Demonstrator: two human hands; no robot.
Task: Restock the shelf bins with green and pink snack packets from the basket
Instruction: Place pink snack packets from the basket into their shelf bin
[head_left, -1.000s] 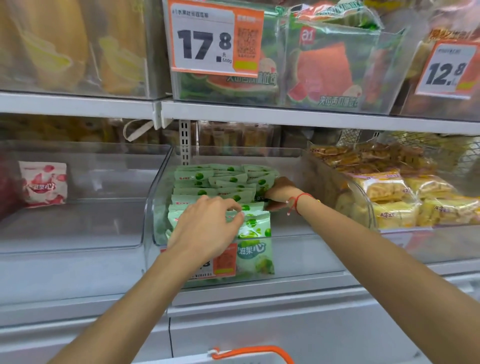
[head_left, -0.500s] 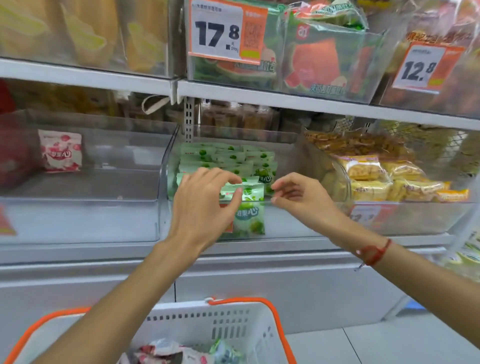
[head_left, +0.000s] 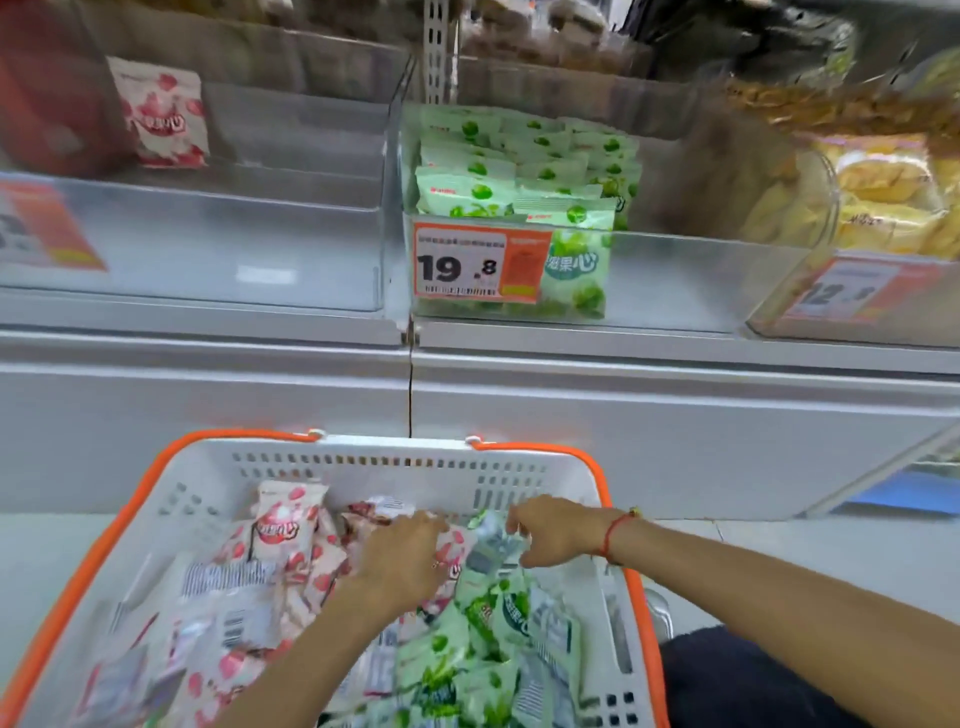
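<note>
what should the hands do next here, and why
Probably close the right hand on the green packets under it and lift them to the green bin. Both hands are down in the basket, and that bin's right half looks bare. The left hand rests on pink packets.

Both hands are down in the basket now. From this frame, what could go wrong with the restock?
1. Pink packets and green packets lie mixed where the left hand and right hand reach in the basket, so a handful might mix colours.
2. The green bin has its stack crowded against the left wall; more packets there may topple forward.
3. The pink bin holds one visible packet and may stay neglected.
</note>
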